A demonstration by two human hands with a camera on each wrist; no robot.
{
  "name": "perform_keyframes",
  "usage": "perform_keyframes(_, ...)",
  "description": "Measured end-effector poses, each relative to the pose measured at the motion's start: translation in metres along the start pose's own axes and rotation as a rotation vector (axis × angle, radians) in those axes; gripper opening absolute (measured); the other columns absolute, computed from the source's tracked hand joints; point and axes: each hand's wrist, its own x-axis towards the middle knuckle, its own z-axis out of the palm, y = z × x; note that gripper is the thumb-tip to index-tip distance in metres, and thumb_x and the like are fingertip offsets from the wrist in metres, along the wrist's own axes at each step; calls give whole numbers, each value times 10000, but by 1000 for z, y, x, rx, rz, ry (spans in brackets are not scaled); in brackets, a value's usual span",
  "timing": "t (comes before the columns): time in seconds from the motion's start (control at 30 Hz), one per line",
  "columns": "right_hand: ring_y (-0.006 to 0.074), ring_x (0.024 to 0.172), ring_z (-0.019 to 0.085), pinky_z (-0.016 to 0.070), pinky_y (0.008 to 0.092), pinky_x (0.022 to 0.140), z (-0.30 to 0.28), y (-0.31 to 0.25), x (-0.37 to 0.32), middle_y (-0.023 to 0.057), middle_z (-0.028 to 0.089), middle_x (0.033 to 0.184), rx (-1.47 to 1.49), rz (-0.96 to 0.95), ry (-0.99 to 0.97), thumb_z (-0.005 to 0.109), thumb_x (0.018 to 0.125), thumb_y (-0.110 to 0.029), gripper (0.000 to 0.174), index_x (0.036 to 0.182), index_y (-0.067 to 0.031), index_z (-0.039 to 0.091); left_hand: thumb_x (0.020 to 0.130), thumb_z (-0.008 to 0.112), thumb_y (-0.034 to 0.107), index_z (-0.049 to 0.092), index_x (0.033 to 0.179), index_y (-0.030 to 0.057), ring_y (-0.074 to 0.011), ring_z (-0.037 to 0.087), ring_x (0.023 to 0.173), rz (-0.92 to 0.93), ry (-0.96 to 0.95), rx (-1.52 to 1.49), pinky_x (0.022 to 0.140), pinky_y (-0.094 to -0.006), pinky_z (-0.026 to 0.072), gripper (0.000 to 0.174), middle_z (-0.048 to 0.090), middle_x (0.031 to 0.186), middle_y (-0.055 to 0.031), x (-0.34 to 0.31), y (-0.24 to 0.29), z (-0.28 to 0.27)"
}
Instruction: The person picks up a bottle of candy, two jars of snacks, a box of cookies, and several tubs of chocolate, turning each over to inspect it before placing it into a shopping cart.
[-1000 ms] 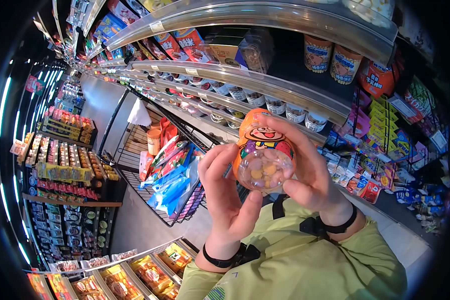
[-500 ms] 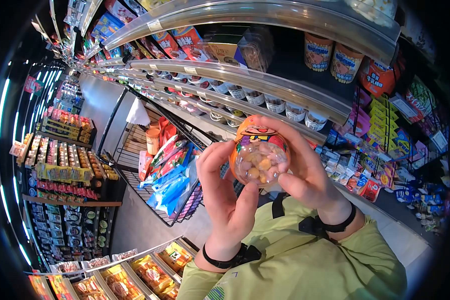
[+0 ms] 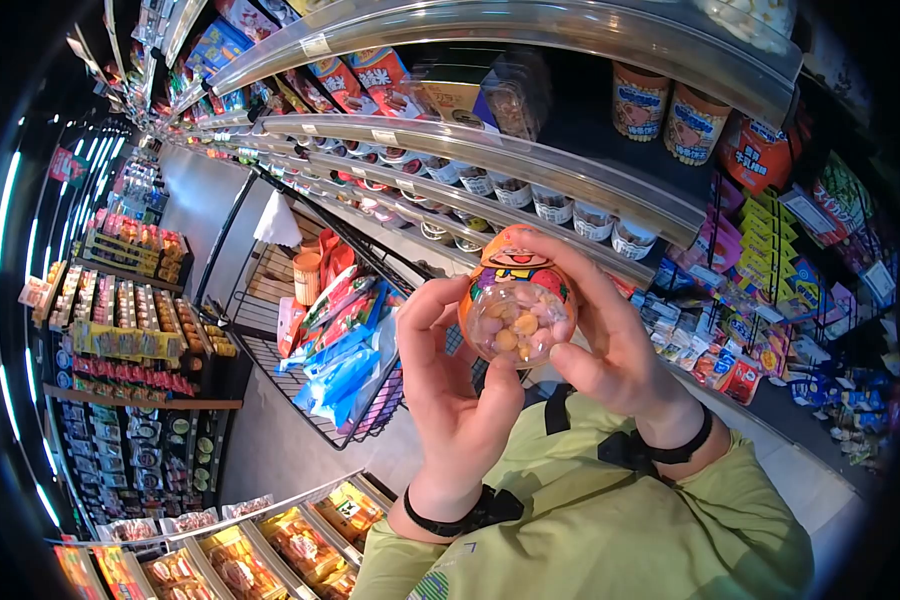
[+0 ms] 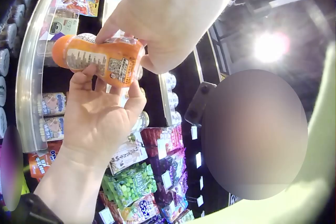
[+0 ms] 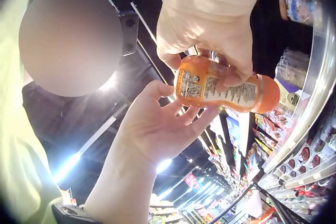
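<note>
A character-shaped candy bottle (image 3: pixel 518 300) is held between both hands in the head view. It has an orange top, a smiling cartoon figure and a clear end with round pink and yellow candies inside. My left hand (image 3: pixel 460 375) grips its left side, thumb near the clear end. Around the right side curls my right hand (image 3: pixel 620 345), fingers over the top. The left wrist view shows the printed back label of the bottle (image 4: pixel 122 67). In the right wrist view the fingers of my right hand (image 5: pixel 210 24) lie across the bottle (image 5: pixel 195 82).
Shelves with clear front rails (image 3: pixel 510 150) run above the hands, holding tubs (image 3: pixel 638 105) and small cups. A black wire cart (image 3: pixel 370 420) stands left with bagged goods and an orange canister (image 3: pixel 308 278). Packaged snacks (image 3: pixel 300 545) fill a display at the lower left.
The bottle has tipped and shifted slightly down and left in the hands, and the candies inside have moved about. Both hands keep hold of it.
</note>
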Motion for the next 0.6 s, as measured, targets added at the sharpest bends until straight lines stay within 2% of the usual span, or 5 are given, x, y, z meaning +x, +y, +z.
perform_keyframes(0.4,243,1325,374,267,366,1106,1,0,0,157,406,1400,-8,-4,-16,566,759,-98,677,1394,16,361,671,611,-80,393,1254,14,-212,464,1178,12,4,38,934,-350,486,629,395,1239,-81,0,1,0)
perform_keyframes(0.53,242,1317,384,273,362,1104,1,2,1,149,415,1387,43,-14,-23,585,749,-77,698,1400,9,348,668,615,-81,388,1260,17,-211,457,1185,29,-11,73,935,-345,485,642,394,1240,-85,0,0,0)
perform_keyframes(0.6,237,1314,386,275,360,1102,1,5,1,145,415,1385,10,-48,-18,595,748,-73,701,1399,7,346,670,634,-62,417,1240,18,-214,443,1201,26,-8,46,963,-369,462,616,397,1244,-95,0,-3,0)
